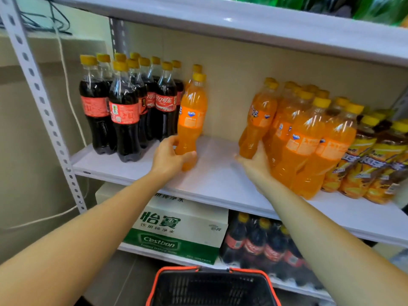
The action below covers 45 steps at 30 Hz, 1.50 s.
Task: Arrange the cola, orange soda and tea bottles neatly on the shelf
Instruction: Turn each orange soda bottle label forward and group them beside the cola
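On the white shelf [216,173], several cola bottles [123,111] with yellow caps stand grouped at the left. My left hand [170,157] grips the lower part of an orange soda bottle [192,111] standing right beside the colas, with another orange bottle behind it. My right hand [254,160] grips the base of a tilted orange soda bottle [258,120] at the left edge of a cluster of orange soda bottles [309,140]. Tea bottles [375,155] with yellow labels stand at the far right. A bare gap of shelf lies between my hands.
An upper shelf board [242,25] runs overhead. Below, a white and green water carton [176,230] sits beside more cola bottles [265,246]. A black basket with an orange rim [212,283] stands on the floor. A perforated metal post [44,111] frames the left side.
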Motion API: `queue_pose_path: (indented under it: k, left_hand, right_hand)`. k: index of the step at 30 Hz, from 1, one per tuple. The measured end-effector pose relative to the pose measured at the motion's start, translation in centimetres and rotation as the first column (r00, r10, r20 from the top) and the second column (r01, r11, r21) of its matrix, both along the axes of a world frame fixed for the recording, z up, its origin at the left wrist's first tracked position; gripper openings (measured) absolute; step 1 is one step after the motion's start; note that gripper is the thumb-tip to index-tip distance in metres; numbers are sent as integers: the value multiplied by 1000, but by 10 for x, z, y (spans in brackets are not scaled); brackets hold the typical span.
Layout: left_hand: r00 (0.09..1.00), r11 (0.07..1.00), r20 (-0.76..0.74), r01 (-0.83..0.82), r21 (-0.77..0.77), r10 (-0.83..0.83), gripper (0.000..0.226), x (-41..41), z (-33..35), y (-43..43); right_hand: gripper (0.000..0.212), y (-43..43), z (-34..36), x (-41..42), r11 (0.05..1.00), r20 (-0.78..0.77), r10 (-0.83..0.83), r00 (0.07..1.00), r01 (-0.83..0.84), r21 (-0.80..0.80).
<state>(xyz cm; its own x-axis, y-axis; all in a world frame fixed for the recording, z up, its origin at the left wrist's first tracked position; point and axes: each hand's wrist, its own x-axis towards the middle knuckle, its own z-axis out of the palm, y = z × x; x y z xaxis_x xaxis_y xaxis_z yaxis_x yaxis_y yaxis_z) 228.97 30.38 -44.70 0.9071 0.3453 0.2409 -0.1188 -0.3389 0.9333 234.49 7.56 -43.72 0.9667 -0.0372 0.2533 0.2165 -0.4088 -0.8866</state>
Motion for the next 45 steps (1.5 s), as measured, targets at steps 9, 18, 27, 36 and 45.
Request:
queue_pose_path:
  k: [9,18,27,36,45]
  left_hand:
    - [986,969,50,-165,186,159,49,53,-6,23]
    - [973,951,92,-225,210,210,58,54,-11,28]
    - [965,916,32,-258,307,261,50,69,-2,22]
    - [976,945,-10,-209,253,219,45,47,12,7]
    - [935,925,-5,351,-143,-355,28,-64,58,-43]
  right_hand:
    - [95,18,-12,45,983,60,-176,983,172,69]
    - [59,10,-10,60,985,26,-136,990,132,108]
    - [54,-4,-16,21,980,61,114,992,-122,158]
    - [38,-22,-10,-31,964,5,232,973,-230,132]
    - [23,-35,-9,-118,938,-12,280,960,-271,215]
